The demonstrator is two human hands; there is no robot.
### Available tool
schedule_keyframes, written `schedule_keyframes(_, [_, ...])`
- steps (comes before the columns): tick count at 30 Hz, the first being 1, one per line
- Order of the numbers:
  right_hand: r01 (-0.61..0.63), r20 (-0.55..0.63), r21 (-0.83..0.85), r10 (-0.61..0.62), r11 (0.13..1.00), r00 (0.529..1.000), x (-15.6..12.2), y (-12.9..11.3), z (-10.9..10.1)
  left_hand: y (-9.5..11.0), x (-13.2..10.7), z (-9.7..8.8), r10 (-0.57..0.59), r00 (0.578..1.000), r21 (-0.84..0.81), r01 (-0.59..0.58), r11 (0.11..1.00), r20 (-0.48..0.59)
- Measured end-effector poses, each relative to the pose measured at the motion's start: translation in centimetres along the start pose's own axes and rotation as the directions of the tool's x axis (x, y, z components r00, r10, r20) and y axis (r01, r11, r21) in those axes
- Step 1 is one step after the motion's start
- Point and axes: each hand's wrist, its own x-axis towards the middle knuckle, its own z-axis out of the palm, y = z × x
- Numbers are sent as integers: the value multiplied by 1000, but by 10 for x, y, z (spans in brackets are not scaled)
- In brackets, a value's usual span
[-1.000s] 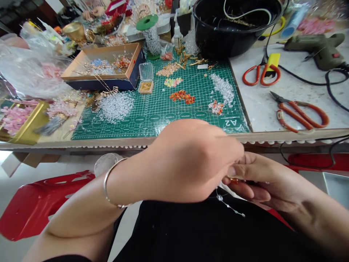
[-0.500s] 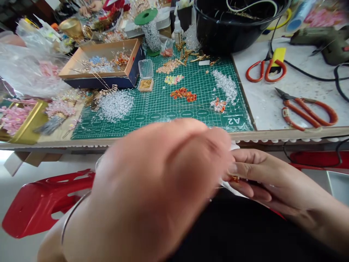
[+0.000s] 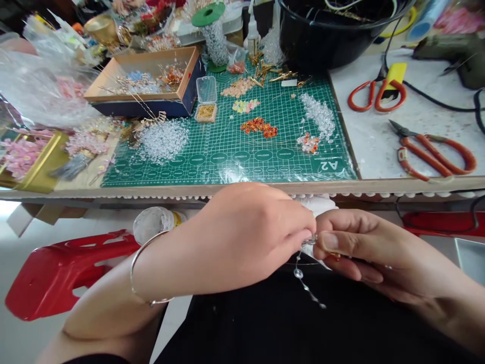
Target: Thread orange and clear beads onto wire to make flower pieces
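My left hand (image 3: pixel 261 235), a bangle at its wrist, reaches across in front of my body with its fingertips pinched together. They meet the fingertips of my right hand (image 3: pixel 356 242) over a small beaded ornament (image 3: pixel 311 239), mostly hidden by the fingers. From it hangs a beaded strand (image 3: pixel 298 273) with clear beads, against my dark clothing. An orange bead (image 3: pixel 335 257) shows under my right thumb, between the curled fingers. A thin wire seems to run below the left fingertips.
A green cutting mat (image 3: pixel 215 174) carries clear beads (image 3: pixel 162 139), orange beads (image 3: pixel 259 127) and a lidded box of gold beads (image 3: pixel 206 112). Behind stand a cardboard box (image 3: pixel 140 103) and a black basin (image 3: pixel 333 45). Red-handled pliers (image 3: pixel 435 151) lie right; a red stool (image 3: pixel 68 273) stands left.
My left hand has dropped from close to the camera, where it was blurred, down to the right fingertips. The hanging beaded strand has come into view. My right hand has hardly moved.
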Motion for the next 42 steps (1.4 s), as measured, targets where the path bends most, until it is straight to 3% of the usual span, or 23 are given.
schedule_keyframes(4, [34,38,-18,-33,999,999,-2,1,-1,-3,2,3,-69,995,-140,80,987,78])
schedule_keyframes(7, [63,49,-92,-58,994,997,-2,5,-4,-8,5,3,-147,974,-337,198,920,170])
schedule_keyframes(10, [125,41,-241,-119,962,992,-3,9,-9,-16,8,4,-193,944,-544,314,778,269])
schedule_keyframes(13, [206,36,-378,-208,902,977,-6,9,-9,-26,10,9,-152,912,-705,393,591,381])
schedule_keyframes(16, [287,79,-449,-282,846,956,-9,6,-6,-32,12,16,-132,872,-773,481,413,472])
schedule_keyframes(20, [344,126,-513,-327,787,937,-9,3,-3,-36,15,30,-119,849,-811,528,251,516])
schedule_keyframes(23, [366,99,-536,-374,761,922,-8,2,0,-36,15,45,-99,868,-855,496,152,486])
schedule_keyframes(26, [322,-51,-525,-407,788,912,-8,-1,3,-35,15,58,-177,913,-924,379,43,366])
schedule_keyframes(28, [261,-135,-499,-371,826,919,-10,-5,6,-33,14,63,-255,935,-963,265,46,245])
schedule_keyframes(30, [219,-167,-475,-332,852,928,-13,-10,8,-32,13,64,-311,939,-974,193,116,149])
schedule_keyframes(33, [193,-199,-472,-317,860,928,-20,-16,12,-28,12,62,-410,910,-955,176,237,66])
schedule_keyframes(36, [197,-253,-500,-359,843,898,-26,-18,14,-23,13,63,-485,874,-957,129,260,-14])
schedule_keyframes(39, [189,-350,-516,-407,836,844,-27,-17,11,-21,15,66,-532,846,-978,84,190,-30])
schedule_keyframes(42, [248,-280,-564,-465,788,840,-23,-18,2,-20,16,68,-574,817,-995,89,50,44])
